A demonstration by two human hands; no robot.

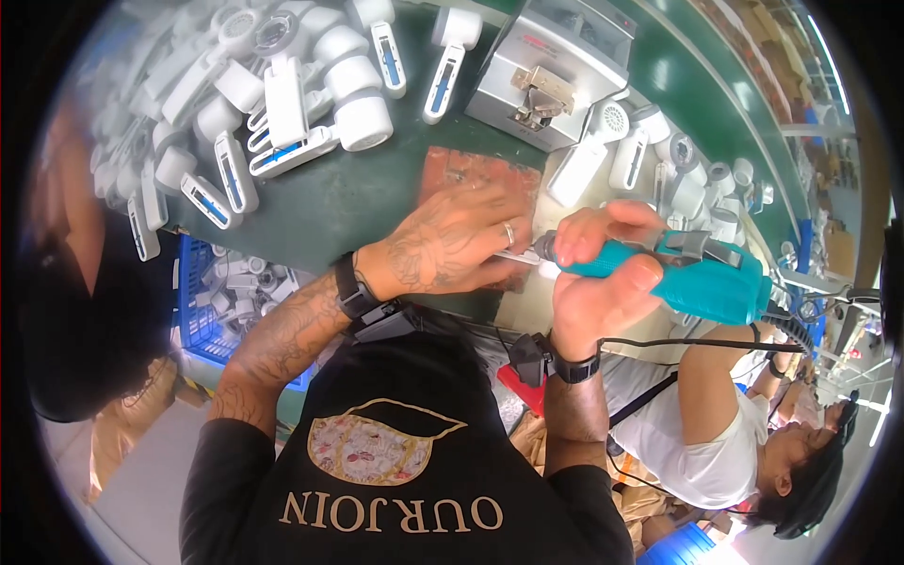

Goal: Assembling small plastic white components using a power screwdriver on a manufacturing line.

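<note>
My right hand (607, 273) is wrapped around a teal electric screwdriver (711, 285), which lies nearly level with its tip pointing left. The tip meets a small white plastic part (516, 256) at the fingers of my left hand (457, 235). That left hand, with a ring on one finger, is closed over the part and presses it down on a worn reddish-brown pad (480, 171). Most of the part is hidden under my fingers, so its full shape cannot be made out. From the screwdriver's rear end a black cord runs off at the right.
White plastic devices (363, 121) with round heads and blue-striped handles pile up at the far left; more (626, 155) lie at the right. A silver box-shaped machine (556, 71) stands beyond the pad. A blue crate (196, 311) holds white parts. Another person (702, 433) sits at the right.
</note>
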